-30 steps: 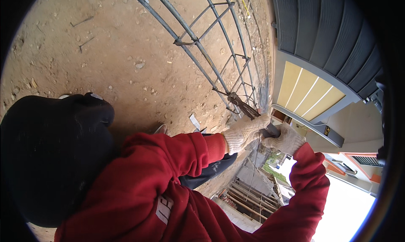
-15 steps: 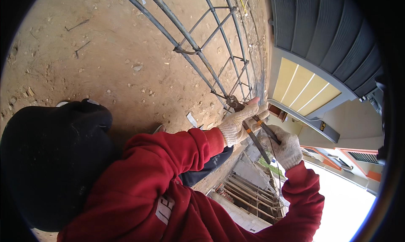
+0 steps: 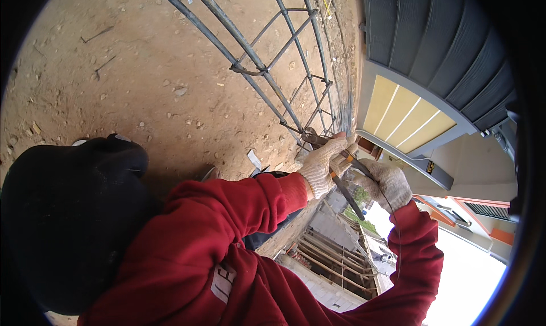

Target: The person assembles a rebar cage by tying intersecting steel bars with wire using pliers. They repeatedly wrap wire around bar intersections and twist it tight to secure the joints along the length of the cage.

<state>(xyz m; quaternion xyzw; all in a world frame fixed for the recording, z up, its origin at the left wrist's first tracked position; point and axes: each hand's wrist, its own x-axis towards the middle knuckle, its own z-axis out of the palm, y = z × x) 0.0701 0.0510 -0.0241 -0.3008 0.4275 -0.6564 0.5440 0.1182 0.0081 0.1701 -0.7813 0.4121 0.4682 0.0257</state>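
head view: pliers [image 3: 346, 193] slant diagonally, nose up-left, handles splayed down-right.

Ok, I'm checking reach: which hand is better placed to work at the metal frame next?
Likely the left hand: it holds the pliers near their head, beside the metal frame; the right hand is farther away.

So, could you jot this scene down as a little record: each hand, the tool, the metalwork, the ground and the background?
Left hand: gloved; left hand wrapped around the tool near its head
Right hand: gloved; right hand at one handle's end, its exact grip unclear; a thin wire trails beside the sleeve
Tool: dark, two spread handles with orange bands; head at the cage, contact unclear
Metalwork: long steel bar cage with cross ties
Ground: brown earth, small stones
Background: yellow panel with white stripes
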